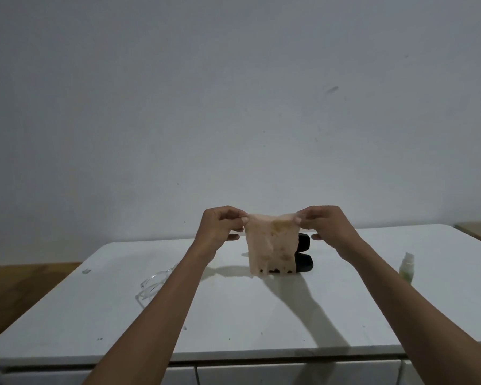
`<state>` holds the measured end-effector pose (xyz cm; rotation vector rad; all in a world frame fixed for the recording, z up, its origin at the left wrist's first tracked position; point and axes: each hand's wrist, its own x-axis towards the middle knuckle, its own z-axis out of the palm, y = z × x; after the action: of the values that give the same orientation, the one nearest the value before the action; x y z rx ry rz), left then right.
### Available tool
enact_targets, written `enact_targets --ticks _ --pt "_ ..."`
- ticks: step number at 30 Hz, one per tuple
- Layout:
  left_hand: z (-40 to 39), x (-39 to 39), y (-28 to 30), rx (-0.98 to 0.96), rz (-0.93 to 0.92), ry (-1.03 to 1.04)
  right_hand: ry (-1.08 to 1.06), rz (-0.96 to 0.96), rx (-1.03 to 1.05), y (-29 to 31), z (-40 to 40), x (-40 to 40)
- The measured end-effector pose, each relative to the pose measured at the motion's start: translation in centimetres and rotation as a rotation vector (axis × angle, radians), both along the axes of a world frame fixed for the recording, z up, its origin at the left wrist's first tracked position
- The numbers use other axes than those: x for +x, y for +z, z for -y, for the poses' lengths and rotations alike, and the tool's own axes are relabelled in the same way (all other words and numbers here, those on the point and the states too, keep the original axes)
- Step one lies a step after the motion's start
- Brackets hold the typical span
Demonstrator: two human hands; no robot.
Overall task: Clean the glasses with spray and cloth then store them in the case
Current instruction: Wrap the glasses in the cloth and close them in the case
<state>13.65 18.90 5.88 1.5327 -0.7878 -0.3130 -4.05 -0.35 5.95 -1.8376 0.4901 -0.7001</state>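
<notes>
A pale, stained cloth (270,245) hangs spread above the white table (233,315). My left hand (220,229) pinches its upper left corner and my right hand (328,226) pinches its upper right corner. Behind the cloth lies an open black glasses case (304,255), mostly hidden by it. Clear-framed glasses (153,284) rest on the table to the left, partly behind my left forearm. At the right side of the table stands a small spray bottle (407,266) with a greenish lower half.
A plain grey wall rises behind the table. Brown wooden surfaces show at the far left (17,290) and far right (478,232). White drawer fronts (289,375) run under the table's front edge.
</notes>
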Motion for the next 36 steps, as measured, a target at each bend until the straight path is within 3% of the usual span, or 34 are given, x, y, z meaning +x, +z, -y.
enact_targets --ticks 3,11,21,28,32,36 --pt "-0.5 -0.2 -0.7 0.109 0.058 -0.064 0.063 -0.142 -0.067 -0.9 0.4 -0.8" --pt "-2.9 -1.9 -5.8 0.671 0.308 -0.345 0.272 -0.726 -0.220 -5.1 -1.6 -3.1" --pt "-4.9 -4.8 -6.8 0.863 0.360 -0.408 0.327 -0.925 -0.370 -5.5 -4.4 -4.6" --pt "-5.3 -5.3 -6.7 0.912 0.342 -0.470 0.385 -0.988 -0.304 -4.8 -4.4 -5.1" --pt "-4.8 -4.9 -6.6 0.859 0.305 -0.421 0.219 -0.774 -0.304 -5.5 -3.4 -4.9" --pt "-3.0 -3.7 -8.1 0.708 0.404 -0.153 -0.051 -0.562 -0.405 -7.6 -2.1 -3.2"
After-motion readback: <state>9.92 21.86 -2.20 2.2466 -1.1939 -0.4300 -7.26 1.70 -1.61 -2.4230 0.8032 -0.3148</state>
